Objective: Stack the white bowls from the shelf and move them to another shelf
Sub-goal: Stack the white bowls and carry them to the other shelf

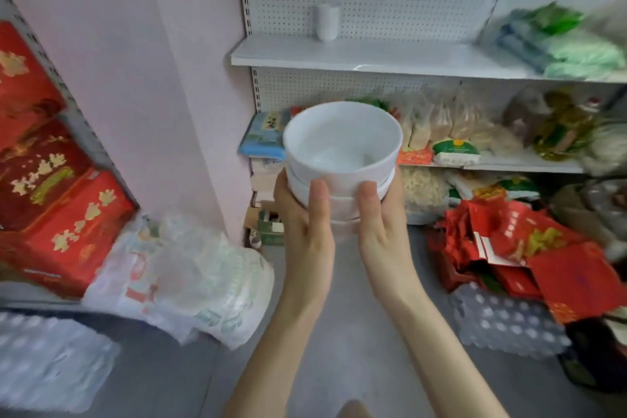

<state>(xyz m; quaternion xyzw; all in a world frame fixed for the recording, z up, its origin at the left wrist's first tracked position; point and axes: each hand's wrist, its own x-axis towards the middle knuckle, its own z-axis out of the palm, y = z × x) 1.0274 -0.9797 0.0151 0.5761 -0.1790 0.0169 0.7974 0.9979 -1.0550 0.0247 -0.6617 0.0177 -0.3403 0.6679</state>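
A stack of white bowls is held upright at frame centre — mouths up, stack axis vertical, tipped slightly toward the camera. It is gripped by the left hand and right hand, thumbs curled against its near wall — below the white upper shelf.

Entry: one person, two hands. Left hand and right hand were bare, with short, plain thumbnails. Left forearm and right forearm were bare and slim, reaching the lower centre of the frame. A rounded blurred part at the bottom edge was unidentified.
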